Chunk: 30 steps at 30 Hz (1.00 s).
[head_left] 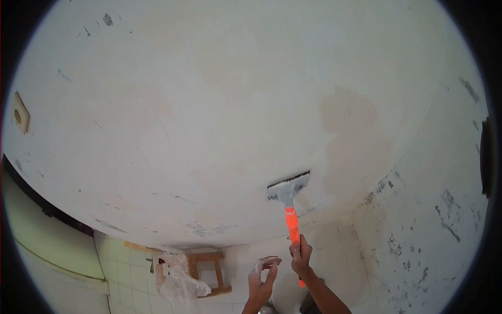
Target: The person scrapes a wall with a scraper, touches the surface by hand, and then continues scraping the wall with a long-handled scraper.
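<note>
An orange-handled scraper (292, 222) is gripped in my right hand (301, 256), its wide grey head and dark blade edge tilted up against the pale wall (219, 131). My left hand (264, 273) is just left of the handle, apart from it, with curved fingers spread from the thumb and nothing visible between them. White residue coats its fingers. Damp-looking beige patches (350, 112) mark the wall above and right of the scraper head.
A wooden stool (222, 290) with clear plastic (183, 285) over it lies or stands on the tiled floor (125, 272) at the lower left. A wall socket (21, 114) is at far left. The right wall (418, 235) has grey scuffs.
</note>
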Each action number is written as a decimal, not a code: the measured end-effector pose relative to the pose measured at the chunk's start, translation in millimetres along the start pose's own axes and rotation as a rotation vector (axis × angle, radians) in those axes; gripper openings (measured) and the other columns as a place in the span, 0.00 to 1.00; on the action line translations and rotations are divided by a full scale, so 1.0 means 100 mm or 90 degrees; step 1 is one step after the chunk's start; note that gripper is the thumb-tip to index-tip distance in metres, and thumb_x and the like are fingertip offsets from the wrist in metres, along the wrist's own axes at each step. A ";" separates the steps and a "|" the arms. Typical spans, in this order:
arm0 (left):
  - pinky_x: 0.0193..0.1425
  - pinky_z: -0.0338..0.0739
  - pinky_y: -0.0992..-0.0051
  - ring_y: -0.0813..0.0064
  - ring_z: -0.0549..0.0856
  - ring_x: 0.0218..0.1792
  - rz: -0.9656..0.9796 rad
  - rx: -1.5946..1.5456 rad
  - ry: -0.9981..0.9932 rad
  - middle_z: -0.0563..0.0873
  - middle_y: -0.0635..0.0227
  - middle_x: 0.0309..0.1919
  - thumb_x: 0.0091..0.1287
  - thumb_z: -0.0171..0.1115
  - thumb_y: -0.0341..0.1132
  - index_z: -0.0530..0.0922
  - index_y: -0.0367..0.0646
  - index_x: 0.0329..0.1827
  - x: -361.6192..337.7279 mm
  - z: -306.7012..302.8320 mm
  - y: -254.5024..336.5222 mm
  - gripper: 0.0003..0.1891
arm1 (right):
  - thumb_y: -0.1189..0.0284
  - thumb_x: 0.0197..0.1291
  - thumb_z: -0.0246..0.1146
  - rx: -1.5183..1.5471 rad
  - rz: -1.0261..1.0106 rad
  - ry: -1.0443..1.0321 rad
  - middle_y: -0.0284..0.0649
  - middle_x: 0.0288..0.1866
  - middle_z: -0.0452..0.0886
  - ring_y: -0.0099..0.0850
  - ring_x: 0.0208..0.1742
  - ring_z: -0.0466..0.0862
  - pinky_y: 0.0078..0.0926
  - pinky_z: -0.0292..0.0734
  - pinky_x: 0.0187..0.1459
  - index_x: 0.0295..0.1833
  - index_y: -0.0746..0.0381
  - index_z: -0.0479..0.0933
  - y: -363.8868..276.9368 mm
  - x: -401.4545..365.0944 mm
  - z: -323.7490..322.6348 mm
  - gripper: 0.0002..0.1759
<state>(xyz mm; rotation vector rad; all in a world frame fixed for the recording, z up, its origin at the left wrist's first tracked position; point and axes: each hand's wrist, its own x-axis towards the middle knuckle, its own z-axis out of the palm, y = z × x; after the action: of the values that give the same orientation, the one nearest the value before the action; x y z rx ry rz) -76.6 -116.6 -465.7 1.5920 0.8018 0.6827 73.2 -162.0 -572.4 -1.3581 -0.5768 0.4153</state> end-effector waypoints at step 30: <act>0.85 0.49 0.49 0.53 0.57 0.83 0.942 0.377 0.613 0.66 0.60 0.80 0.75 0.53 0.46 0.73 0.39 0.73 2.23 -0.94 0.82 0.28 | 0.58 0.85 0.47 0.075 -0.085 -0.151 0.26 0.22 0.67 0.13 0.19 0.65 0.16 0.63 0.21 0.51 0.65 0.75 0.33 0.25 -0.09 0.21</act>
<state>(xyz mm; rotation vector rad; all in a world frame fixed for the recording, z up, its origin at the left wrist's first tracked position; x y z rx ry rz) -8.2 109.4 -369.0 2.2788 0.2988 2.5818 99.9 -148.7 -601.9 -1.1578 -0.8217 0.4972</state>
